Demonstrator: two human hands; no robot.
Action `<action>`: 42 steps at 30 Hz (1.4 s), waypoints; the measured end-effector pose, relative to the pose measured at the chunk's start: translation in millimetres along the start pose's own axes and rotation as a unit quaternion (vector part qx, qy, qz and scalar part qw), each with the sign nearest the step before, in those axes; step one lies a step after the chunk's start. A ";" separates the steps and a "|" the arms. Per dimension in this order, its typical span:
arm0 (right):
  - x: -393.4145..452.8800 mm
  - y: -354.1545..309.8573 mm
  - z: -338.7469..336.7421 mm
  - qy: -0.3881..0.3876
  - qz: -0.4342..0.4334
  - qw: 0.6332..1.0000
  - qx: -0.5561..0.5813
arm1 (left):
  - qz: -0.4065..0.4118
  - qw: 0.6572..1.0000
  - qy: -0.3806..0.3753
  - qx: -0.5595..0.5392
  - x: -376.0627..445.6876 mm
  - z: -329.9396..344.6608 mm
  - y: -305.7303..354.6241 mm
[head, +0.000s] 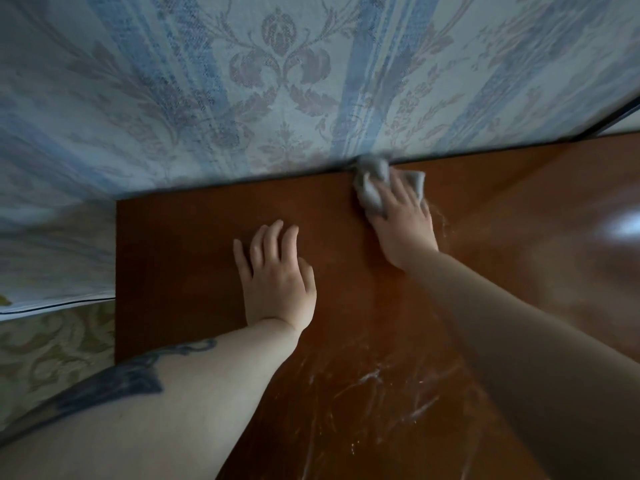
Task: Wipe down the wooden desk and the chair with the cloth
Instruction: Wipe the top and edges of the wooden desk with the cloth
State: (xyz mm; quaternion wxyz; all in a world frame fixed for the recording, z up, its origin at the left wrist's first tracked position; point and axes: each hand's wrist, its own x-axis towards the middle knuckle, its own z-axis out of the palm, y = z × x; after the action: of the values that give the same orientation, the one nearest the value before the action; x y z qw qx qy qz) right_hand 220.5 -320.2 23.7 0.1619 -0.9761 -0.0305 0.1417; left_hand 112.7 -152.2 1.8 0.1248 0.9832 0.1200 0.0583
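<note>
The wooden desk (pixel 180 244) fills the lower middle of the view, reddish brown, with pale wet streaks near the front. A grey cloth (pixel 372 188) lies bunched at the desk's back edge, right against the wall. My right hand (pixel 403 223) presses down on the cloth, fingers spread over it, the cloth bulging out to the left and right of them. My left hand (pixel 277 275) rests flat on the desk top to the left, fingers straight, holding nothing. The chair is not in view.
Blue and grey floral wallpaper (pixel 277 81) rises directly behind the desk. The desk's left edge drops to a patterned greenish floor (pixel 52 351). A bright glare (pixel 623 226) lies on the desk at the far right.
</note>
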 end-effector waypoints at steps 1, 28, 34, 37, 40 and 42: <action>4.4 -12.6 6.9 0.025 0.059 0.998 0.019 | 0.000 1.000 -0.004 0.002 -0.5 0.1 -0.1; -64.7 -56.9 35.5 -0.023 -0.069 0.996 -0.043 | -0.006 0.998 0.031 -0.057 0.7 5.3 -5.5; -36.3 15.0 -2.1 -0.040 -0.030 0.998 -0.048 | -0.002 0.998 0.028 -0.053 -1.8 4.8 -5.4; -26.9 -18.5 20.9 0.047 0.090 0.995 -0.025 | -0.006 0.999 0.024 -0.048 -2.1 5.2 -3.2; -55.5 -36.8 30.3 -0.006 -0.099 0.994 -0.054 | -0.006 0.999 0.027 -0.043 -0.1 2.8 -2.5; -72.2 -8.5 12.7 -0.080 -0.268 0.954 -0.104 | -0.007 0.999 0.022 -0.043 0.5 2.1 -2.0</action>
State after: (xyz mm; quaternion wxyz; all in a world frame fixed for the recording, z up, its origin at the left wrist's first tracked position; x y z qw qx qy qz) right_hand 147.6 -315.9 34.2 0.0890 -0.9289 -0.3185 0.1664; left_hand 113.0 -150.7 -0.7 0.1643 0.9746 0.1270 0.0841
